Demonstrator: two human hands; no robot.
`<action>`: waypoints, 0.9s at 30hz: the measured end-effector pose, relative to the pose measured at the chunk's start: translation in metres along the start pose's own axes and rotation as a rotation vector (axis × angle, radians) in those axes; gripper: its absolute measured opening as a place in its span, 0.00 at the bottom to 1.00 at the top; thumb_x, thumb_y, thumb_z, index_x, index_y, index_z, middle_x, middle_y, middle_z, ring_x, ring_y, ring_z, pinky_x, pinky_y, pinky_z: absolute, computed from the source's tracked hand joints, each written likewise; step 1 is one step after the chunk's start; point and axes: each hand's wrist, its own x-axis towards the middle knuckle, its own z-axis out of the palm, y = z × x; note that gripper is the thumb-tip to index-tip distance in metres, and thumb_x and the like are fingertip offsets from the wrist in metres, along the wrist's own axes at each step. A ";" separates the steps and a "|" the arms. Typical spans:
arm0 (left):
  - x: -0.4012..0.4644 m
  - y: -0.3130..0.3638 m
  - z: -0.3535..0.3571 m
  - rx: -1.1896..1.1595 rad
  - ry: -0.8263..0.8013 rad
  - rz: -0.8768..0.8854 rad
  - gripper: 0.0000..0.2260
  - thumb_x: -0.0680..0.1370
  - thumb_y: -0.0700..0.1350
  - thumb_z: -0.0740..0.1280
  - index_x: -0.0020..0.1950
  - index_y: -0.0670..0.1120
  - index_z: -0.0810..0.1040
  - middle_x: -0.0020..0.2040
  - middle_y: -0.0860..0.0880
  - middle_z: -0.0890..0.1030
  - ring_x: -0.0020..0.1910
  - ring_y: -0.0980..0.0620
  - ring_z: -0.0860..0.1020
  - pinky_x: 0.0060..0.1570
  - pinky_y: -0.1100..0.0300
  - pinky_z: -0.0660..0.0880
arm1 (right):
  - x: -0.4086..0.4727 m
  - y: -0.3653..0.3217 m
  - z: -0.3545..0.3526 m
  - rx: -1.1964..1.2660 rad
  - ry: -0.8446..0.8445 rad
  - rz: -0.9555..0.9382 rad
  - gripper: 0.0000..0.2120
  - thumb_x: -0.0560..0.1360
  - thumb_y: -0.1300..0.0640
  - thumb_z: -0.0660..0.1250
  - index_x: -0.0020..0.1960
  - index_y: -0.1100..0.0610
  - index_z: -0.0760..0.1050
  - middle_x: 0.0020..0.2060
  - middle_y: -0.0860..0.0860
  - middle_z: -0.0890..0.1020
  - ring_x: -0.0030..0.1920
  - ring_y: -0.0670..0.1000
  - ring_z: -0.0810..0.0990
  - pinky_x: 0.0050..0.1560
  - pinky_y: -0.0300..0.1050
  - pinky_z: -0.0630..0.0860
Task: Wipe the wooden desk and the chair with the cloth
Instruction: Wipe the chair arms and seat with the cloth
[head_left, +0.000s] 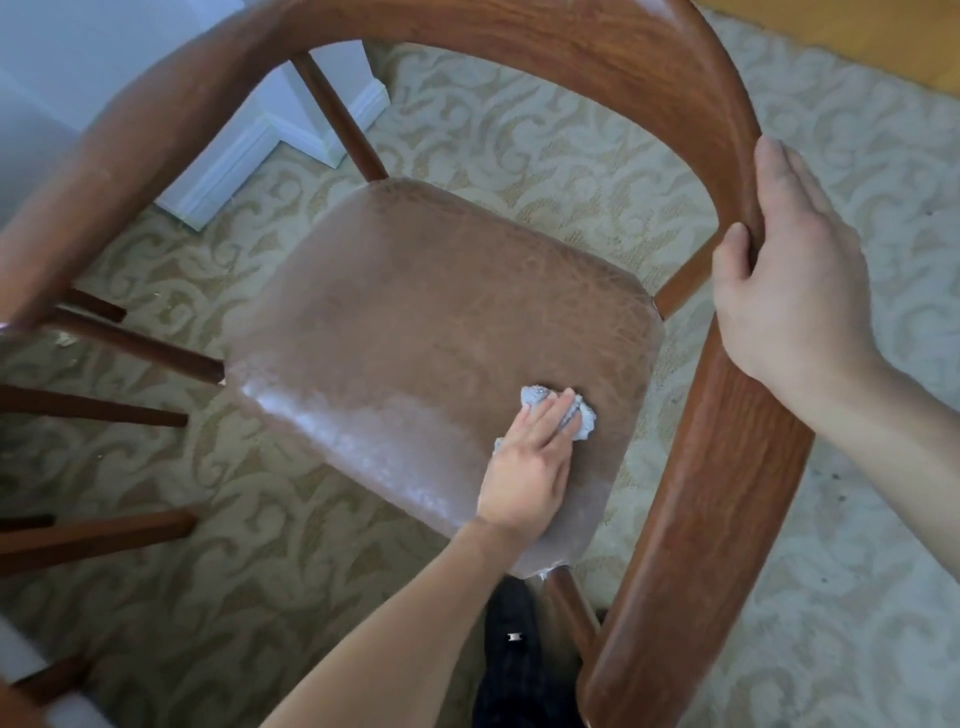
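Both hands are busy: your left hand (530, 462) is pressing the cloth (569, 413) flat-fingered onto the chair (727, 467) seat's near-right part, your right hand (789, 280) is gripping the armrest, and most unwiped seat is lying ahead-left.

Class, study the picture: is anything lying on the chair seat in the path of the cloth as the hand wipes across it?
Nothing visible does. The left hand presses the crumpled cloth onto the brown seat, whose remaining surface shows no objects. The right hand grips the wooden armrest, off the seat.
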 end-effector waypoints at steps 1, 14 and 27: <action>-0.005 0.003 0.001 -0.002 -0.010 0.019 0.17 0.85 0.38 0.60 0.73 0.40 0.76 0.79 0.47 0.68 0.78 0.44 0.67 0.79 0.47 0.59 | 0.000 -0.001 0.000 0.005 0.001 0.003 0.28 0.83 0.58 0.54 0.81 0.57 0.53 0.80 0.54 0.59 0.79 0.52 0.59 0.71 0.37 0.53; -0.013 -0.104 -0.081 0.257 0.064 -0.094 0.23 0.82 0.39 0.53 0.75 0.45 0.75 0.78 0.44 0.70 0.76 0.42 0.69 0.77 0.54 0.64 | 0.002 0.004 0.003 0.036 0.039 -0.014 0.27 0.82 0.58 0.55 0.81 0.58 0.55 0.79 0.55 0.62 0.78 0.53 0.61 0.75 0.39 0.57; -0.048 -0.021 -0.027 0.039 0.042 -0.165 0.21 0.80 0.32 0.62 0.73 0.39 0.75 0.79 0.42 0.69 0.78 0.39 0.66 0.77 0.42 0.62 | 0.000 0.003 0.001 -0.013 0.019 0.019 0.28 0.83 0.58 0.53 0.82 0.57 0.52 0.81 0.52 0.58 0.79 0.51 0.60 0.68 0.34 0.55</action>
